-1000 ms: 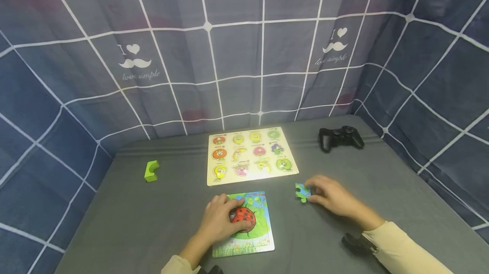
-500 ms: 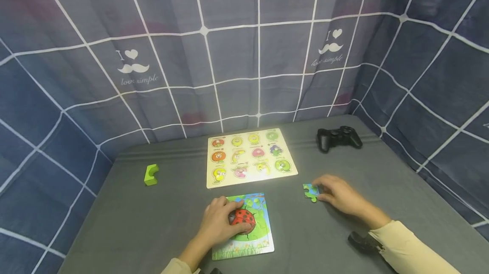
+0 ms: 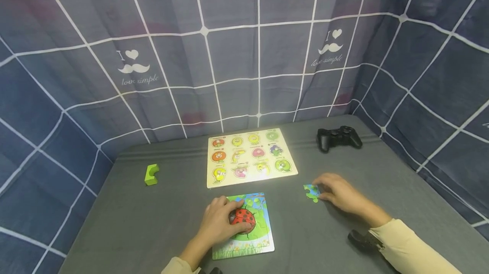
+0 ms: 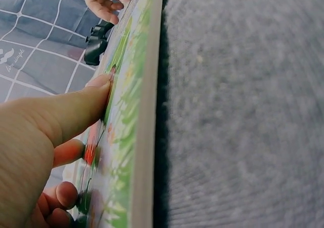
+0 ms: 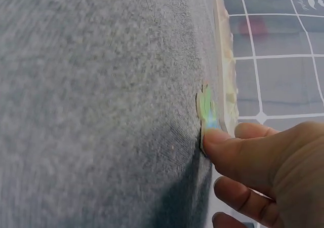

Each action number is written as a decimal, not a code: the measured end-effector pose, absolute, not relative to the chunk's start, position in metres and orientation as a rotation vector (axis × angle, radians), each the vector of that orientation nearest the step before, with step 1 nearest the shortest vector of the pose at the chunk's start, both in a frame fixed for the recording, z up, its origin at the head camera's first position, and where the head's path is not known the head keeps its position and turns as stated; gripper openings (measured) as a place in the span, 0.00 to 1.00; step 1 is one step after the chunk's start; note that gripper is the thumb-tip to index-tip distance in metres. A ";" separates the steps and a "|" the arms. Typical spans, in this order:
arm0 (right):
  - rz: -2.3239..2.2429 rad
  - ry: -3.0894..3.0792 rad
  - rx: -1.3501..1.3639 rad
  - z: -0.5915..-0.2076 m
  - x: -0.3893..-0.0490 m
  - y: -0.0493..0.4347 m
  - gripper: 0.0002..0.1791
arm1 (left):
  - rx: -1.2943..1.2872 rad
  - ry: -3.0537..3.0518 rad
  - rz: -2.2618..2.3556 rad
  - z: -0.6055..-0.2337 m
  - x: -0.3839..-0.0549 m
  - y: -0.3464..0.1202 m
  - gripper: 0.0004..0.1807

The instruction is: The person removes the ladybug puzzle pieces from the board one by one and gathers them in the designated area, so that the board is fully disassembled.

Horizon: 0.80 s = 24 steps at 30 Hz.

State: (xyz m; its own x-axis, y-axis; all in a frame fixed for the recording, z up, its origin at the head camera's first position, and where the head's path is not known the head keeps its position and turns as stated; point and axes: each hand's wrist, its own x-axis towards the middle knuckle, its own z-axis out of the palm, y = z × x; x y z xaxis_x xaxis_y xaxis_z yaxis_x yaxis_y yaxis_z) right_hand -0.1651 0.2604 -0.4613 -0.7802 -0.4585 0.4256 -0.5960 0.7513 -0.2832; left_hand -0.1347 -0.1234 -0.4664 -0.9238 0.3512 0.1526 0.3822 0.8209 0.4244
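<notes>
My left hand (image 3: pixel 220 222) rests on a square ladybug jigsaw puzzle (image 3: pixel 257 240), thumb and fingers spread over the red ladybug. In the left wrist view the thumb (image 4: pixel 76 106) presses the picture surface, with the other fingers bent beyond it. To the right, my right hand (image 3: pixel 338 193) pinches a small blue and green jigsaw piece (image 3: pixel 312 193) by its right edge. The right wrist view shows the piece (image 5: pixel 206 106) at the cloth surface, the thumb (image 5: pixel 223 142) on its near side and the index finger behind.
Behind the puzzle lies a wooden fruit peg board (image 3: pixel 250 157). A black game controller (image 3: pixel 339 138) sits at the back right, and a green notched block (image 3: pixel 151 175) at the left. A tile-patterned curtain (image 3: pixel 237 53) borders the grey cloth-covered table (image 3: pixel 153 227).
My right hand has shifted a little to the right with the jigsaw piece, then stayed nearly still. The left hand keeps its place on the puzzle.
</notes>
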 end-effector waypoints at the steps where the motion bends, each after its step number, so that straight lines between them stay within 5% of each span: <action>1: 0.584 -2.615 0.820 -0.461 -0.165 0.258 0.21 | -0.592 -2.933 -0.707 -0.466 -0.134 -0.124 0.37; 15: 0.738 -2.783 1.109 -0.444 -0.168 0.107 0.16 | -0.660 -2.963 -0.713 -0.457 -0.133 -0.125 0.37; 24: 0.675 -2.835 0.975 -0.457 -0.172 0.075 0.22 | -0.523 -3.006 -0.732 -0.456 -0.129 -0.143 0.40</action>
